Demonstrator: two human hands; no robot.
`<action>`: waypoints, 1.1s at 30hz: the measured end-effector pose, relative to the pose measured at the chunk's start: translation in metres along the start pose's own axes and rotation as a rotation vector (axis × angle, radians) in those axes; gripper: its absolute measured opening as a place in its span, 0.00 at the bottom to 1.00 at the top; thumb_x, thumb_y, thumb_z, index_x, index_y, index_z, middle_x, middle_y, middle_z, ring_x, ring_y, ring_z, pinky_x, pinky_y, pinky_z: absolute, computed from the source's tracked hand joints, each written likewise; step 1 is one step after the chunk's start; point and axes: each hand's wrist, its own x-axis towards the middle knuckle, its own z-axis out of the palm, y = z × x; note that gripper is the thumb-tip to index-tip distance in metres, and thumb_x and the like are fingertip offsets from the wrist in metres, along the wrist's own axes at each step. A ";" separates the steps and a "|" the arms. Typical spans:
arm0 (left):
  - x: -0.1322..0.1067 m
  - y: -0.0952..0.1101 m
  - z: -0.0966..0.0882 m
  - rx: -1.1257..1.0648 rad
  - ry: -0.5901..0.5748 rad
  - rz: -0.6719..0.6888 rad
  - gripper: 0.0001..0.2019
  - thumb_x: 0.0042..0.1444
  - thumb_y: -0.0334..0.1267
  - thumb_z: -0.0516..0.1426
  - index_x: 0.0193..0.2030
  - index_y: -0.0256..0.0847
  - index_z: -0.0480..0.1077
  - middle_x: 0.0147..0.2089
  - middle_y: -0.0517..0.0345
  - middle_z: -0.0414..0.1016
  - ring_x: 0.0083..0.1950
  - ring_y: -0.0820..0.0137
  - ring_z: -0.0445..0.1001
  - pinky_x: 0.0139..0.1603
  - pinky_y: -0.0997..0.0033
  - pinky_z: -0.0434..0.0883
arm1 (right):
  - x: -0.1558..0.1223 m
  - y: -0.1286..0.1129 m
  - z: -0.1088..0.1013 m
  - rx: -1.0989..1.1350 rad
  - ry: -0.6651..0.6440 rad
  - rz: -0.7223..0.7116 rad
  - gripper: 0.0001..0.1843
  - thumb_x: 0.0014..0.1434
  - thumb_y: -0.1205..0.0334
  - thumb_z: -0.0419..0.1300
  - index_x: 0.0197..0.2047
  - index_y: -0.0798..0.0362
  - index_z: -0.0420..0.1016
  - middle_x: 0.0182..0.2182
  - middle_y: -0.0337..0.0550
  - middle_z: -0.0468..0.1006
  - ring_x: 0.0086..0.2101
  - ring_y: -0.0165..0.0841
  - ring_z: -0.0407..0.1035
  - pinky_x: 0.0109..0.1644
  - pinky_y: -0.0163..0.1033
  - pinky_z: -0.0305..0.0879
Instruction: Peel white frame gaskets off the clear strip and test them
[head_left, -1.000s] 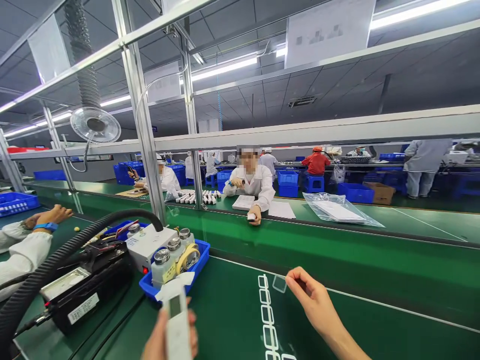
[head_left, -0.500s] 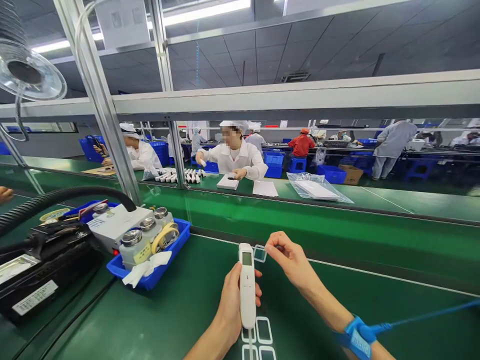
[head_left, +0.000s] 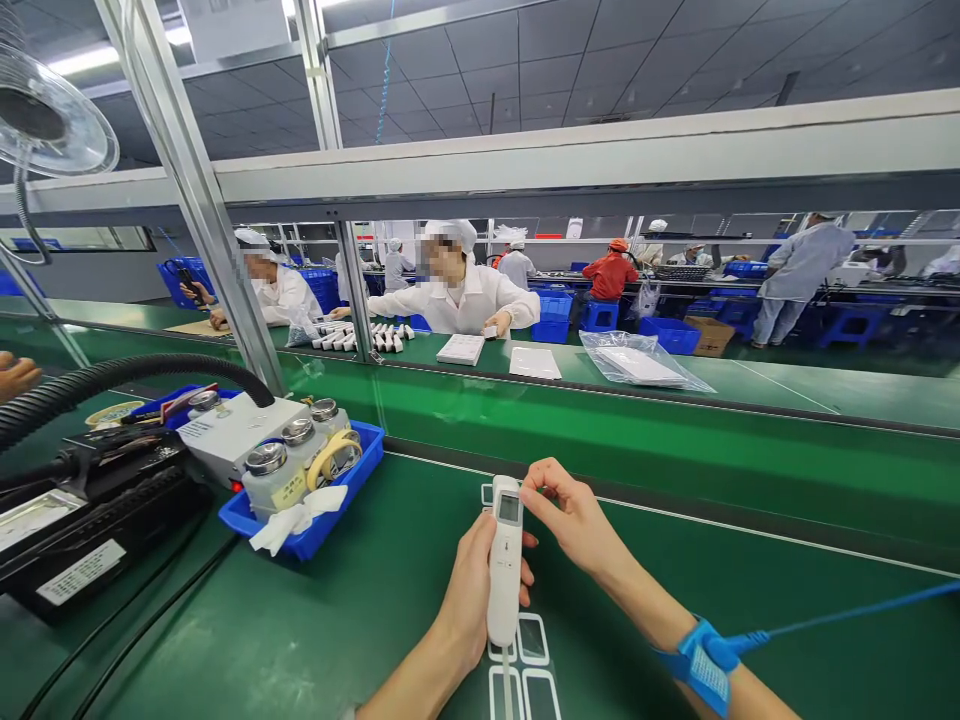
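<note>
My left hand [head_left: 469, 580] is wrapped round a white handheld infrared thermometer [head_left: 504, 590], held upright with its small display [head_left: 510, 508] facing me. At the display's right edge are the pinched thumb and fingertips of my right hand [head_left: 564, 510]. A thin clear screen cover with a pale border seems to lie over the display in that pinch; its edges are hard to make out. Below the thermometer, several white-bordered clear screen covers [head_left: 533, 640] lie on the green bench. One more white-edged corner shows behind the thermometer's top. A blue wrist strap with a cord circles my right wrist.
To the left stands a blue tray [head_left: 360, 490] holding metal-topped bottles, a tape roll and white tissue, beside a grey box and a black device [head_left: 97, 540] with a thick hose. Across the green divider, a person in white [head_left: 480, 295] works near white thermometers and a plastic bag [head_left: 637, 360].
My right hand has brought the clear screen cover leftward onto the thermometer's display. The thermometer has turned slightly, its top leaning right. The view has shifted a little.
</note>
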 end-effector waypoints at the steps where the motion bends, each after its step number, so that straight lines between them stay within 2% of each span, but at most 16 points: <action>1: 0.001 0.000 0.000 -0.001 -0.003 0.001 0.21 0.54 0.54 0.52 0.36 0.34 0.68 0.30 0.54 0.74 0.19 0.77 0.66 0.19 0.78 0.65 | 0.000 0.000 0.000 -0.002 -0.005 0.000 0.13 0.55 0.54 0.55 0.24 0.52 0.66 0.30 0.41 0.65 0.34 0.35 0.61 0.36 0.40 0.57; 8: 0.002 -0.003 -0.004 0.030 -0.031 -0.010 0.22 0.56 0.55 0.50 0.35 0.33 0.68 0.25 0.55 0.72 0.17 0.76 0.65 0.18 0.78 0.64 | -0.004 0.003 0.002 -0.062 -0.002 -0.034 0.11 0.58 0.58 0.53 0.26 0.52 0.65 0.32 0.41 0.64 0.35 0.36 0.62 0.39 0.41 0.57; 13: -0.001 -0.003 -0.004 0.057 -0.060 0.021 0.15 0.54 0.47 0.55 0.40 0.36 0.67 0.33 0.56 0.73 0.21 0.78 0.66 0.19 0.79 0.64 | -0.006 0.002 0.004 -0.123 0.017 -0.072 0.11 0.59 0.60 0.51 0.26 0.52 0.63 0.32 0.41 0.63 0.34 0.35 0.62 0.39 0.41 0.59; 16: -0.001 -0.003 -0.003 0.106 -0.056 0.026 0.15 0.54 0.47 0.54 0.38 0.36 0.66 0.30 0.58 0.72 0.20 0.79 0.65 0.19 0.79 0.64 | -0.009 0.000 0.003 -0.177 0.019 -0.108 0.11 0.61 0.61 0.50 0.27 0.52 0.64 0.32 0.42 0.64 0.34 0.34 0.63 0.38 0.40 0.60; 18: -0.001 -0.003 -0.002 0.143 -0.044 0.026 0.15 0.54 0.48 0.54 0.36 0.36 0.66 0.27 0.60 0.70 0.18 0.79 0.64 0.19 0.79 0.64 | -0.011 0.000 0.002 -0.282 0.023 -0.192 0.11 0.63 0.63 0.49 0.29 0.52 0.66 0.33 0.43 0.65 0.35 0.35 0.63 0.38 0.41 0.60; 21: 0.001 -0.002 -0.003 0.165 -0.031 0.017 0.16 0.53 0.50 0.53 0.34 0.36 0.65 0.23 0.62 0.69 0.17 0.79 0.63 0.18 0.79 0.62 | -0.013 -0.001 -0.002 -0.517 0.013 -0.395 0.12 0.64 0.65 0.48 0.34 0.52 0.71 0.36 0.46 0.69 0.38 0.38 0.64 0.42 0.46 0.58; 23: 0.002 -0.001 -0.004 0.168 -0.037 0.015 0.17 0.52 0.51 0.54 0.34 0.36 0.65 0.23 0.62 0.69 0.17 0.79 0.63 0.17 0.79 0.62 | -0.011 0.000 -0.006 -0.564 0.014 -0.435 0.12 0.65 0.65 0.48 0.38 0.51 0.73 0.40 0.47 0.71 0.40 0.39 0.65 0.44 0.47 0.57; 25: 0.001 0.000 -0.004 0.171 -0.047 0.017 0.18 0.51 0.52 0.55 0.34 0.36 0.65 0.26 0.60 0.70 0.18 0.79 0.63 0.18 0.79 0.62 | -0.008 0.002 -0.010 -0.468 0.028 -0.345 0.12 0.64 0.63 0.49 0.41 0.51 0.74 0.43 0.48 0.72 0.43 0.40 0.66 0.46 0.47 0.59; 28: 0.000 0.000 -0.003 0.201 -0.088 0.007 0.19 0.49 0.54 0.56 0.34 0.37 0.65 0.29 0.58 0.72 0.18 0.79 0.64 0.17 0.79 0.62 | -0.002 0.003 -0.016 -0.243 -0.018 -0.141 0.12 0.63 0.59 0.52 0.39 0.51 0.76 0.41 0.47 0.76 0.43 0.39 0.69 0.46 0.44 0.63; 31: -0.002 -0.002 -0.004 0.274 -0.139 0.002 0.18 0.52 0.54 0.53 0.34 0.37 0.64 0.22 0.61 0.69 0.15 0.79 0.62 0.16 0.79 0.61 | 0.000 -0.001 -0.017 -0.122 -0.114 -0.020 0.11 0.59 0.57 0.56 0.36 0.52 0.77 0.37 0.44 0.78 0.38 0.38 0.71 0.43 0.41 0.66; 33: -0.002 -0.003 -0.004 0.298 -0.157 0.008 0.18 0.54 0.53 0.52 0.33 0.37 0.64 0.20 0.62 0.68 0.14 0.79 0.62 0.16 0.79 0.60 | -0.001 -0.004 -0.016 -0.120 -0.132 -0.012 0.10 0.58 0.56 0.57 0.34 0.52 0.77 0.34 0.43 0.78 0.35 0.37 0.70 0.41 0.40 0.66</action>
